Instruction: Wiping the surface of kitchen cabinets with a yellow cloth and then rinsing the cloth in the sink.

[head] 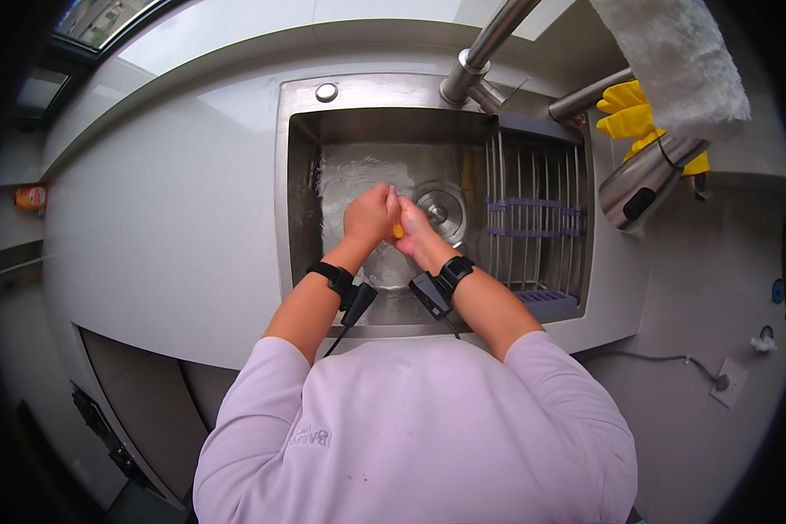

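Observation:
My left hand (369, 215) and my right hand (416, 228) meet above the basin of a stainless steel sink (340, 157). Pressed between the palms is a small orange thing (398, 230), mostly hidden by the fingers, so its kind cannot be told. The left hand curls over it with the back of the hand up, while the right cups it from the other side. Shallow water (357, 170) ripples on the basin floor below. A round metal drain strainer (439, 213) lies just beyond the right hand. Each wrist wears a black strap with a small device.
A metal-rod drying rack (534, 219) with grey-purple ends spans the sink's right side. The tap's base (460, 82) rises behind the basin. At upper right, a metal spray head (648, 187), yellow rubber gloves (625, 118) and a white fluffy cloth (684, 62) stand close to the view.

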`<state>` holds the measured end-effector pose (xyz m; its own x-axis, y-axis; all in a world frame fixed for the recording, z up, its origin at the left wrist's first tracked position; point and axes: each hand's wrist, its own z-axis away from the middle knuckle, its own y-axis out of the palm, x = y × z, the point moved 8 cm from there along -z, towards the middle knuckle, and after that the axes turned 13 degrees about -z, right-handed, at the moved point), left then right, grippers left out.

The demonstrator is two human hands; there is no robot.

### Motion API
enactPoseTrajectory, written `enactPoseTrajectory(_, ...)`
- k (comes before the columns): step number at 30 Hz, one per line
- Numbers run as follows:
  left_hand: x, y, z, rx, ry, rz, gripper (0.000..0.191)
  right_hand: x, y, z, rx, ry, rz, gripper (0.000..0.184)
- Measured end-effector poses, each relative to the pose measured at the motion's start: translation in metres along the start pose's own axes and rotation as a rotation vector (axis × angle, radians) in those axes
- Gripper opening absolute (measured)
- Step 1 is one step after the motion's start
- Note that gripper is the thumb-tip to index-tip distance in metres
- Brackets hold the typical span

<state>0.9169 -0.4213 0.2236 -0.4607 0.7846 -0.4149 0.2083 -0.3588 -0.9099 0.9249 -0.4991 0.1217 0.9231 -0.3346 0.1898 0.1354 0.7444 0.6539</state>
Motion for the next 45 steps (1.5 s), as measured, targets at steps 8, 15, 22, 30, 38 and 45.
enactPoseTrajectory(8, 0.054, 0.02, 0.006, 0.076, 0.044, -0.405, 0.037, 0.063, -0.017, 0.018, -0.052, -0.639, 1.476, 0.043)
enactPoseTrajectory(15, 0.044, 0.084, 0.041, 0.467, 0.428, -0.686, 0.033, 0.02, -0.022, 0.023, 0.422, -0.524, 2.007, 0.072)
enactPoseTrajectory(22, 0.02, 0.066, 0.021, 0.306, 0.186, 0.332, 0.029, 0.056, -0.058, 0.014, -0.286, -0.282, 0.831, 0.056)
enactPoseTrajectory(30, -0.043, 0.012, 0.021, 0.023, 0.234, 0.719, 0.026, 0.027, -0.02, -0.009, 0.295, 0.027, -0.094, 0.023)
enactPoseTrajectory(38, -0.043, -0.01, 0.017, -0.111, 0.268, 0.299, 0.026, 0.019, -0.002, -0.011, 0.411, -0.008, -0.128, 0.018)
enactPoseTrajectory(45, 0.019, 0.02, -0.006, 0.152, 0.007, 0.162, 0.023, 0.01, -0.026, -0.009, -0.033, 0.098, 0.273, 0.018)
